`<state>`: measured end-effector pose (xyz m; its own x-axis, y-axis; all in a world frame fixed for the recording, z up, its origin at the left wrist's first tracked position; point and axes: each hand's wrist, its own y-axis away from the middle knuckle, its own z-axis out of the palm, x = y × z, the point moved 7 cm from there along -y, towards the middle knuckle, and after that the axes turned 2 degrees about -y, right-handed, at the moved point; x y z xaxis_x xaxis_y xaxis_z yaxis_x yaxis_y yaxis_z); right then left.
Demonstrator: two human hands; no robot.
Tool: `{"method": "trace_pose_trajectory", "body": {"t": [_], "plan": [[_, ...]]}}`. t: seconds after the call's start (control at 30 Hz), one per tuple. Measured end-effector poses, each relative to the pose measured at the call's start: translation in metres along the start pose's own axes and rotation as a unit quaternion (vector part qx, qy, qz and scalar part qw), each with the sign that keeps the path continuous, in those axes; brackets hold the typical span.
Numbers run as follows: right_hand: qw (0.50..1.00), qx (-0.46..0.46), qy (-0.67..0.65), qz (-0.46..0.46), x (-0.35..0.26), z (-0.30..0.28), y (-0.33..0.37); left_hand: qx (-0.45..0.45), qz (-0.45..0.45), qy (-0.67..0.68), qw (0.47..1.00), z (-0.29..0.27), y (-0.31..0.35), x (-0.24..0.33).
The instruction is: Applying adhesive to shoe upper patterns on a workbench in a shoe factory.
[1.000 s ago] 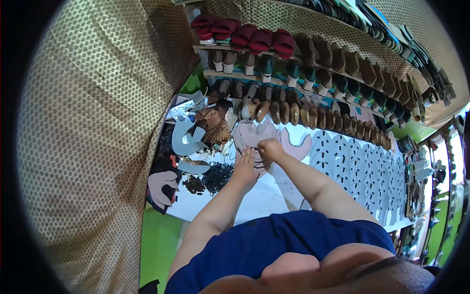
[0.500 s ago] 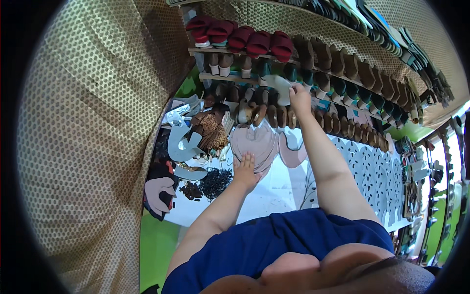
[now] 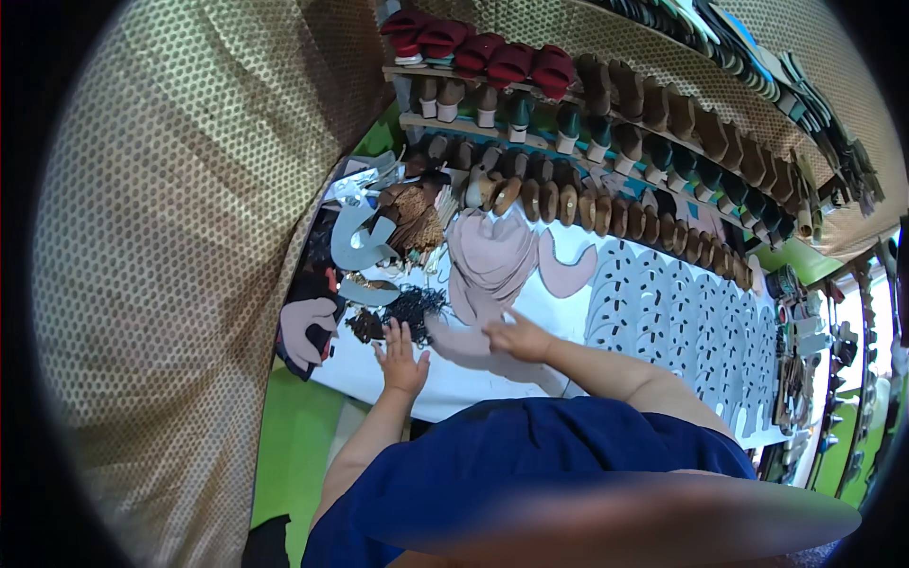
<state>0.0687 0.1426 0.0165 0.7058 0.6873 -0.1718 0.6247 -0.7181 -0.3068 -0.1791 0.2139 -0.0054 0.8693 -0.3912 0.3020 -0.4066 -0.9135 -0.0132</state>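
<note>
My left hand [image 3: 402,364] hovers with fingers spread at the front of the white table [image 3: 445,393], just below a tangle of black strips [image 3: 414,310]. Nothing is in it. My right hand [image 3: 519,336] is over a curved pinkish upper piece [image 3: 459,343], slightly blurred, near the table's front. Its fingers look parted, and whether they touch the piece is unclear. Behind them lies a stack of pink curved pieces [image 3: 492,251]. A single U-shaped pink piece [image 3: 570,277] sits to the stack's right.
Rows of grey pieces with dark marks [image 3: 663,312] cover the table's right side. Grey-blue curved pieces [image 3: 355,241] and brown bundles [image 3: 412,218] lie left. Shelves behind hold wooden-soled shoes [image 3: 568,204] and red slippers [image 3: 511,64]. A patterned curtain [image 3: 189,237] hangs left.
My right hand has come down from the shelf toward the table's front, where a curved piece now lies under it. My left hand has left the pink stack and moved left and nearer.
</note>
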Motion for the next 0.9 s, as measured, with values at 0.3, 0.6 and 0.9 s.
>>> {"method": "trace_pose_trajectory", "body": {"t": [0.3,0.6,0.9], "plan": [[0.997,-0.048,-0.035,-0.048,-0.039,0.029,0.060,0.068,-0.151,-0.009,0.986,0.011,0.048,-0.059],[0.975,-0.192,-0.112,0.010,-0.040,0.024,0.036,0.017,-0.179,-0.033,0.983,0.007,0.046,-0.056],[0.967,0.055,-0.067,0.238,-0.023,0.054,-0.078,0.034,-0.175,-0.051,0.983,0.012,0.043,-0.059]]}}
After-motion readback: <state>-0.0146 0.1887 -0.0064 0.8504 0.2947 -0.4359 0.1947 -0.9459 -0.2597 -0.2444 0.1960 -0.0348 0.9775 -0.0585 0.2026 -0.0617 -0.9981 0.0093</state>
